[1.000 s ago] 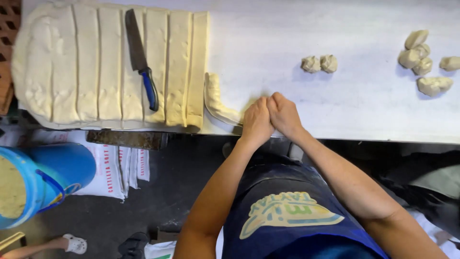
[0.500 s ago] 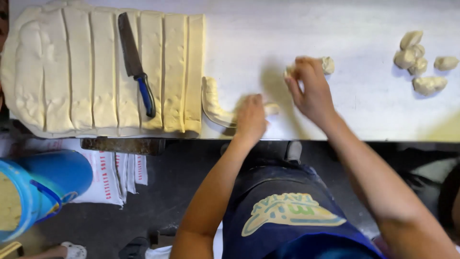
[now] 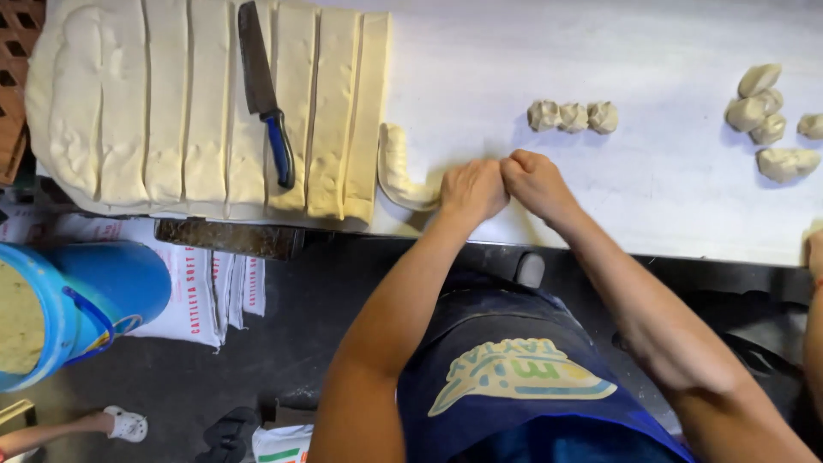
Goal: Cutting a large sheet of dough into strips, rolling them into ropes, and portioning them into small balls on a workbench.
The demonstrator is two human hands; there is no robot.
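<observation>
Pale curved dough strip [image 3: 401, 171] lies on the white tabletop [image 3: 669, 214] beside the cut dough slab [image 3: 206, 103]. Left hand [image 3: 473, 189] and right hand [image 3: 533, 180], closed knuckle to knuckle, pinch its end: portioning, seemingly. Next, tearing a lump free calls for a firm twist.

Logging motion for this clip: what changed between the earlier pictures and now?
The right hand, out by the small dough pieces half a second ago, has come back against the left hand at the end of the dough strip. That row now counts three pieces, up from two. The knife, the cut dough sheet and the far pile of pieces stayed put.
</observation>
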